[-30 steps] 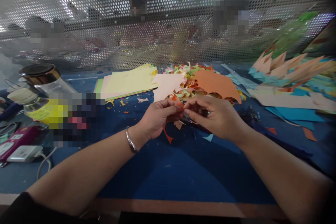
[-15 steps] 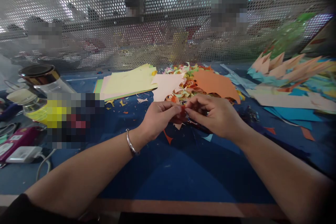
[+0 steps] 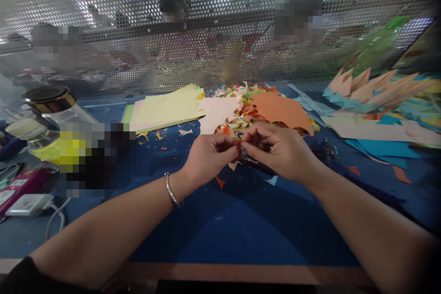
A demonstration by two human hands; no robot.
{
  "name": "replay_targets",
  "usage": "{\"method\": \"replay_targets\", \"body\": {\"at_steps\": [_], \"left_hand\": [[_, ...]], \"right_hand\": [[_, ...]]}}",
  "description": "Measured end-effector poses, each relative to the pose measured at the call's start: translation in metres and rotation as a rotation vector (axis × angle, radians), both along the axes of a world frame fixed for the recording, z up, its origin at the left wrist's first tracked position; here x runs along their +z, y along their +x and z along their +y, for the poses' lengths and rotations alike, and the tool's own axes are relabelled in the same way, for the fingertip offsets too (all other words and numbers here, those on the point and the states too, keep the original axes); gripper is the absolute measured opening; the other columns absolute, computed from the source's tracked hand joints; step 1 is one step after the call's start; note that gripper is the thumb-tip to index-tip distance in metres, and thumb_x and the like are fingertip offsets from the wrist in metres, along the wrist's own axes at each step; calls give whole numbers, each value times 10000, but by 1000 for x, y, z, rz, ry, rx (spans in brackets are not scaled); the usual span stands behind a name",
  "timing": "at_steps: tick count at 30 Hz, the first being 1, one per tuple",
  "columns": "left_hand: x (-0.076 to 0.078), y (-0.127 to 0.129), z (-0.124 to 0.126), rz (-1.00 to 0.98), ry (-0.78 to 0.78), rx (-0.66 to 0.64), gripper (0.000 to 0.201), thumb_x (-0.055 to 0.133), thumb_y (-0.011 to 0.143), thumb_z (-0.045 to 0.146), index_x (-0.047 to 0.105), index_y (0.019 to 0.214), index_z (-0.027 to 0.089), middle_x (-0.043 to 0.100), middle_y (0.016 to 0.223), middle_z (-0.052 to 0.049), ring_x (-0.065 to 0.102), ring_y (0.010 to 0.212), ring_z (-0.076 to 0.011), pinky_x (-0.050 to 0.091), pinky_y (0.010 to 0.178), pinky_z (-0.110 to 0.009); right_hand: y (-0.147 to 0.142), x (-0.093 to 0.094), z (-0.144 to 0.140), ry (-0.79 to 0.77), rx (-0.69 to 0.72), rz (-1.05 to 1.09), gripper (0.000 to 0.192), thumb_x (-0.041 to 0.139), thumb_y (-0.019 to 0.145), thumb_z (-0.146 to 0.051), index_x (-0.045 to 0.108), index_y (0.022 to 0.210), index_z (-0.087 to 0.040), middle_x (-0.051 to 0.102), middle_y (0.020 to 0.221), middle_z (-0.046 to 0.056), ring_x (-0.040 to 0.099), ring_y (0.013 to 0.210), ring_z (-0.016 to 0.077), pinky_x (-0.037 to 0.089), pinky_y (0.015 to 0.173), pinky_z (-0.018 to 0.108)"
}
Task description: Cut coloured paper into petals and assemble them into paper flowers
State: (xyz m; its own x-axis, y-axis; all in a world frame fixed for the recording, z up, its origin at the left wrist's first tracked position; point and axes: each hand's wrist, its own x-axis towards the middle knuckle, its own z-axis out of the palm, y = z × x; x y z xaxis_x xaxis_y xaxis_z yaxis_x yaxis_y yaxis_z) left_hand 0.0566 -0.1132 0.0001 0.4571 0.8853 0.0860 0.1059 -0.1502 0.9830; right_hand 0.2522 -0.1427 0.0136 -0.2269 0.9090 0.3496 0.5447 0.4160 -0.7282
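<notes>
My left hand (image 3: 212, 156) and my right hand (image 3: 277, 152) meet above the blue tabletop, fingertips almost touching. Both pinch a small orange-red paper piece (image 3: 240, 143), of which only a sliver shows between the thumbs and forefingers. Just behind the fingers lie a heap of curled paper pieces (image 3: 246, 119), a pale pink sheet (image 3: 217, 112) with a cut-out edge and an orange sheet (image 3: 284, 110), also cut along its edge. A red-orange scrap (image 3: 220, 183) and a light blue scrap (image 3: 272, 180) rest on the table below my hands.
Stacked pale yellow sheets (image 3: 168, 108) lie at the back left. A lidded clear jar (image 3: 51, 101), a small bottle (image 3: 32, 135) and a white charger (image 3: 30, 205) stand or lie at left. Folded peach paper points (image 3: 365, 85) and blue sheets (image 3: 382, 150) are at right. A perforated screen (image 3: 220, 50) rises behind.
The orange-red paper showed more below my fingertips before; now it is mostly hidden as the thumbs have shifted together. Both hands stay in nearly the same place.
</notes>
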Motion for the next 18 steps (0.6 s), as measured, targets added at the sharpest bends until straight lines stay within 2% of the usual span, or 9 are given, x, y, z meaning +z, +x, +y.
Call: {"method": "replay_targets", "body": {"at_steps": [8, 13, 18], "left_hand": [[2, -2, -2, 179, 227, 95, 160, 670, 793, 236, 797, 865, 172, 747, 740, -29, 628, 682, -130, 475, 610, -242], [2, -3, -1, 250, 363, 105, 140, 637, 768, 181, 776, 783, 186, 710, 687, -4, 583, 634, -115, 443, 606, -246], [1, -3, -1, 212, 353, 112, 126, 641, 746, 169, 761, 777, 192, 726, 714, -13, 619, 655, -125, 478, 636, -265]], "right_hand": [[-1, 0, 0, 9, 10, -2, 172, 668, 908, -391, 643, 875, -224, 608, 614, -17, 520, 507, 117, 408, 481, 248], [-1, -2, 2, 4, 31, -12, 182, 668, 924, -393, 651, 866, -221, 612, 630, -14, 528, 513, 118, 409, 490, 253], [0, -3, 1, 27, 32, -16, 159, 659, 923, -356, 637, 834, -225, 595, 626, -21, 500, 501, 109, 393, 483, 255]]}}
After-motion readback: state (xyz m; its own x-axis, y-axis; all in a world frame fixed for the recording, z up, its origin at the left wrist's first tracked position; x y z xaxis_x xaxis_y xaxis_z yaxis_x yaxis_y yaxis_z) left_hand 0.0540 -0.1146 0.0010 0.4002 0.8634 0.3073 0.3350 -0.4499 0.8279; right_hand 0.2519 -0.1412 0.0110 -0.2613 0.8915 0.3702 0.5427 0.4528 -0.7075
